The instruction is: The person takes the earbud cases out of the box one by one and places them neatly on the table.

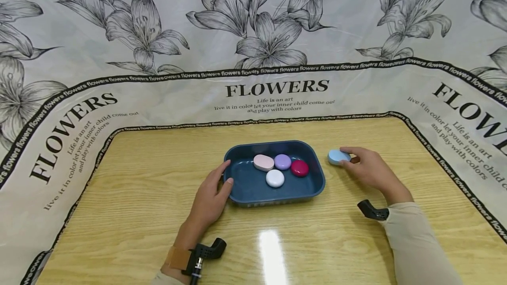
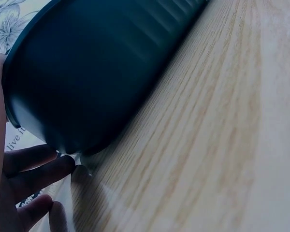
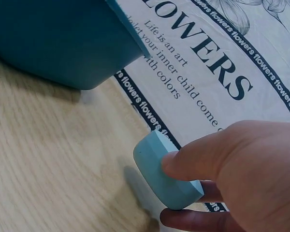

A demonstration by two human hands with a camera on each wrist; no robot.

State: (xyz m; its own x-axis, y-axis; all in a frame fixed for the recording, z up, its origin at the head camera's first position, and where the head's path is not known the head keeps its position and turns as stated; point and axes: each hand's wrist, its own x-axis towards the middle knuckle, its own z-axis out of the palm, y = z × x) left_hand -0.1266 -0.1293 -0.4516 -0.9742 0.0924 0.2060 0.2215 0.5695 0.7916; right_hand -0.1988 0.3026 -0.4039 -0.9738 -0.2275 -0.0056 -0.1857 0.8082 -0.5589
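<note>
A dark blue rectangular tub (image 1: 253, 197) stands on the table. Inside lie a pale pink oval soap bar (image 1: 263, 162), a round purple soap (image 1: 283, 162), a round red soap (image 1: 299, 168) and a round white soap (image 1: 275, 178). My left hand (image 1: 210, 199) holds the tub's left end, thumb over the rim and other fingers against the outer wall (image 2: 67, 87). To the right of the tub, my right hand (image 1: 366, 167) pinches a light blue oval soap bar (image 1: 338, 157) between thumb and fingers. In the right wrist view this bar (image 3: 159, 169) is tilted, with a shadow beside it.
The wood-grain table (image 1: 138, 197) spreads around the tub. A white flower-printed cloth (image 1: 178, 96) with black lettering borders it at the back and sides. Each wrist carries a black camera mount, one on the left (image 1: 211, 248) and one on the right (image 1: 372, 210).
</note>
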